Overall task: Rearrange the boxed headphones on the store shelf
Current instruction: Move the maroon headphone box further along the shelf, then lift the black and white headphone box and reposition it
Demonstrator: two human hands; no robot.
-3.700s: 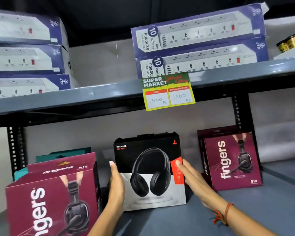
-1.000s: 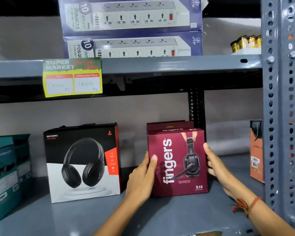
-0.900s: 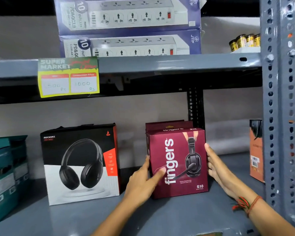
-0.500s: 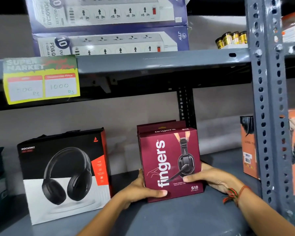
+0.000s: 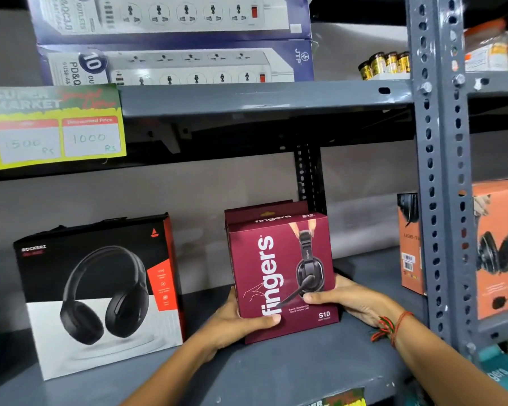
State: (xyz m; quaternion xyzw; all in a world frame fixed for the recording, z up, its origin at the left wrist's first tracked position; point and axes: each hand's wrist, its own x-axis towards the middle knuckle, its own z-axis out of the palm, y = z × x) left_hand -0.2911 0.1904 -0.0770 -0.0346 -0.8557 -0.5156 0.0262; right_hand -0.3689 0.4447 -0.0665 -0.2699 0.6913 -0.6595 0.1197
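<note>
Red box: the maroon box [image 5: 282,273] stands upright on the grey shelf [image 5: 276,373], near the middle, at about 5 o'clock in the view. A second maroon box [image 5: 264,208] peeks out right behind it.
Left hand: the left hand [image 5: 241,320] holds the bottom left corner, thumb across the front, fingers clamped on the box.
Right hand: the right hand [image 5: 355,300] holds the bottom right side, thumb on the front, fingers wrapped behind and clamped on the box.
Neighbours: the black box [image 5: 97,291] stands at 8 o'clock, apart from the red one. The orange box [image 5: 409,244] stands at 3 o'clock, past the metal post [image 5: 440,171].
What could go wrong: both hands grip low, so the tall box could tip back and knock the one behind it. A fast slide left could bump the black box.
What changed: half a second ago the hands were in almost the same low grip. A second ago they were flat on the sides, higher up.
</note>
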